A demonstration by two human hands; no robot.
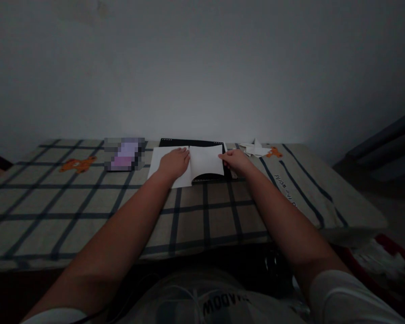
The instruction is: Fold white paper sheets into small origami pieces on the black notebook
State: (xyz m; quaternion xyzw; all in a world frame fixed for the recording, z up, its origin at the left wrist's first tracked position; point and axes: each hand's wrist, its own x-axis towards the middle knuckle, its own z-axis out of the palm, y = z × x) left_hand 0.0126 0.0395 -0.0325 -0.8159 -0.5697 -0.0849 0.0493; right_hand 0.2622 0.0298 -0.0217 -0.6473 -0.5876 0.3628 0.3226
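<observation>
A sheet of white paper (206,158) lies over a black notebook-like pad (198,143), which has a row of small pale marks along its far edge. The sheet's left part is flat, while its right part curves up from a line near the middle. My left hand (176,163) rests flat on the left part, fingers stretched out beside that line. Between thumb and fingers, my right hand (234,161) pinches the right edge of the raised part. Just beyond the right hand sits a folded white paper shape (255,148) with pointed ends.
The table (202,211) carries a checked cloth with orange bear prints. A phone (125,154) with a lit purple screen, partly pixelated, lies at the left. Behind the table rises a grey wall (202,67). A red container (391,256) with crumpled white stuff stands below right.
</observation>
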